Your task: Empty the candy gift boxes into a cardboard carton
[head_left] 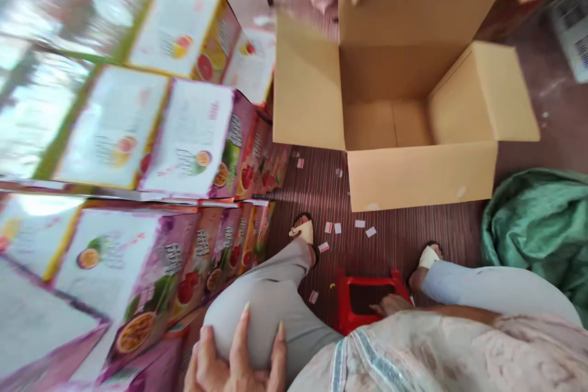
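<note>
My left hand (239, 358) rests on my left knee, its fingers spread over the grey trouser leg (261, 303) and holding nothing. Low in front of my body, my right hand (392, 305) grips the rim of a red plastic stool (342, 303); part of that hand is hidden by my clothing. Ahead stands a large open cardboard box (422, 177), with its flaps folded outward and its visible inside bare. To the left, nearest my left hand, are stacked fruit-printed cartons (151, 282) with white tops and purple, red or yellow sides.
Several small paper labels (360, 224) lie scattered on the brown floor (316, 190). A green woven sack (537, 226) is heaped at the right. Shiny wrapped packs (50, 110) sit at the far left, blurred. A white slotted object (574, 37) stands at the upper right.
</note>
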`<state>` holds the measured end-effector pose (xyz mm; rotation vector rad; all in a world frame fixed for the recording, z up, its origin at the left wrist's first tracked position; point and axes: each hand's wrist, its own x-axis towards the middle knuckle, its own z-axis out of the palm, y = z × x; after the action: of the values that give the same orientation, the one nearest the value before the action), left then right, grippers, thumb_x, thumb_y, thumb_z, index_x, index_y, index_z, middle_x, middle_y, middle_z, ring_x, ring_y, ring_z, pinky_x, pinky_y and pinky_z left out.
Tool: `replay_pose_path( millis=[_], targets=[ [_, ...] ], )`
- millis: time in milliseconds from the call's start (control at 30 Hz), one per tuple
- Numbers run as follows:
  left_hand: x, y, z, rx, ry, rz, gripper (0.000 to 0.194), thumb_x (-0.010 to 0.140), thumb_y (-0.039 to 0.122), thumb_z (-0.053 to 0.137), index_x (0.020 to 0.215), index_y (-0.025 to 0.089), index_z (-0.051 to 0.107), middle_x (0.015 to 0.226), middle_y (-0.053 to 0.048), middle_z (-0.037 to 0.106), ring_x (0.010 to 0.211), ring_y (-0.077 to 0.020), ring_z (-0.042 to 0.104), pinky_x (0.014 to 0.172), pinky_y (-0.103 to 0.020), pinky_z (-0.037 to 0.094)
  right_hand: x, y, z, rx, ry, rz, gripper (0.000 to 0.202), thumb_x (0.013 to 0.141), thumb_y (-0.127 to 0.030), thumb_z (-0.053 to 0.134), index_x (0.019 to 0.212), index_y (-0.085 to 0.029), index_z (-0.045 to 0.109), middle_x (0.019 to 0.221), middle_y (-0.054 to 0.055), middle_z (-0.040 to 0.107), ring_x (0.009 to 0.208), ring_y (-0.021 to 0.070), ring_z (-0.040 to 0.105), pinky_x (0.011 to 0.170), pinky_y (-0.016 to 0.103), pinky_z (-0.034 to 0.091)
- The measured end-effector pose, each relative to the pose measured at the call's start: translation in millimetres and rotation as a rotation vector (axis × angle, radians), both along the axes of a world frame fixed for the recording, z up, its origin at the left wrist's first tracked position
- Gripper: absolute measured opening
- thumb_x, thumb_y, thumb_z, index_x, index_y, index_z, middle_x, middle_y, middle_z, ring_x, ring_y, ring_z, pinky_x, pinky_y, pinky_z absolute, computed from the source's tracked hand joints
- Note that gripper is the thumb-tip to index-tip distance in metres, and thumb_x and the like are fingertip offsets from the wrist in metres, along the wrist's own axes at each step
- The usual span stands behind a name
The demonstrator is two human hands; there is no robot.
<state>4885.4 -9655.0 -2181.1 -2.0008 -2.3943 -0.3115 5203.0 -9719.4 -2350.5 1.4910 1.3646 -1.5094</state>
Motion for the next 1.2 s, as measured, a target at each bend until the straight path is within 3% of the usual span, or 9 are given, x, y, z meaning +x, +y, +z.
replay_pose_path(
  millis=[167,233,367,500,600,700,933,1100,1200],
  targets=[
    [-5.8,3.1,-17.8,0.058,-0.066,0.072,0.064,0.104,0.057,0.051,0.155,0.021,0.067,0.177,-0.016,0.038,0.153,-0.0502,0.048,0.128,-0.067,0.040,-13.6,35.1,6.3,0.198,-0.015,0.079,0.034,0.086,-0.045,0.080,0.060,-0.025,0.071,0.093,0.017,0.082,0.110,0.0436,0.080,0.095,0.050,0.066],
    [-4.9,12.1,-16.4,0.037,-0.097,0.125,0.068,0.103,0.062,0.044,0.138,0.014,0.077,0.166,-0.023,0.050,0.149,-0.0509,0.051,0.126,-0.069,0.042,-21.1,64.7,22.0,0.332,0.004,0.080,0.020,0.082,-0.042,0.088,0.082,-0.023,0.081,0.107,0.018,0.082,0.114,0.0424,0.079,0.100,0.051,0.065],
    [-0.5,45.1,-4.7,-0.047,-0.155,0.189,0.072,0.102,0.060,0.043,0.147,0.010,0.071,0.162,-0.029,0.052,0.144,-0.0535,0.051,0.117,-0.075,0.044,-14.7,154.1,66.0,0.756,0.036,-0.024,0.056,0.100,-0.042,0.074,0.150,-0.020,0.064,0.153,0.018,0.064,0.144,0.0320,0.063,0.123,0.049,0.050],
    [15.2,109.8,11.9,0.031,-0.250,-0.020,0.069,0.102,0.055,0.051,0.150,0.009,0.067,0.163,-0.031,0.048,0.152,-0.0446,0.049,0.125,-0.062,0.042,47.8,254.9,97.3,1.150,-0.084,-0.105,0.091,0.092,-0.034,0.086,0.168,-0.012,0.043,0.171,0.025,0.043,0.163,0.0377,0.038,0.133,0.055,0.035],
    [49.8,176.9,26.5,0.120,-0.209,-0.209,0.062,0.104,0.054,0.053,0.149,0.015,0.070,0.170,-0.025,0.044,0.159,-0.0408,0.042,0.132,-0.058,0.035,115.1,313.2,97.3,1.082,-0.227,-0.060,0.116,0.078,-0.031,0.098,0.173,-0.014,0.033,0.177,0.025,0.032,0.169,0.0391,0.024,0.136,0.059,0.027],
    [104.5,249.8,34.7,0.023,-0.105,-0.284,0.066,0.103,0.054,0.059,0.157,0.014,0.065,0.175,-0.026,0.038,0.164,-0.0423,0.035,0.134,-0.058,0.030,167.5,349.8,82.3,0.957,-0.348,0.061,0.119,0.068,-0.035,0.105,0.167,-0.014,0.043,0.164,0.025,0.051,0.160,0.0390,0.042,0.133,0.055,0.031],
    [218.6,365.3,-14.0,-0.476,-0.004,-0.075,0.115,0.092,0.080,0.064,0.176,0.008,0.031,0.177,-0.038,0.023,0.168,-0.0537,0.018,0.132,-0.067,0.023,209.0,351.6,56.9,0.862,-0.332,0.193,0.034,0.086,-0.037,0.091,0.110,-0.015,0.082,0.120,0.016,0.074,0.122,0.0322,0.069,0.096,0.035,0.055],
    [247.2,359.6,-75.0,-0.562,-0.115,0.016,0.131,0.084,0.074,0.078,0.178,0.011,0.013,0.170,-0.039,0.037,0.159,-0.0503,0.041,0.121,-0.056,0.046,225.3,301.0,56.1,0.869,-0.297,0.248,0.020,0.097,-0.025,0.074,0.110,-0.013,0.083,0.117,0.016,0.073,0.121,0.0320,0.069,0.101,0.038,0.055],
    [244.8,340.2,-101.2,-0.644,-0.159,0.038,0.087,0.097,0.038,0.069,0.172,0.010,0.034,0.137,-0.027,0.073,0.126,-0.0349,0.075,0.102,-0.038,0.059,225.2,269.7,59.3,0.857,-0.280,0.260,0.022,0.097,-0.025,0.073,0.110,-0.010,0.083,0.116,0.018,0.073,0.119,0.0332,0.069,0.102,0.041,0.055]
  ],
)
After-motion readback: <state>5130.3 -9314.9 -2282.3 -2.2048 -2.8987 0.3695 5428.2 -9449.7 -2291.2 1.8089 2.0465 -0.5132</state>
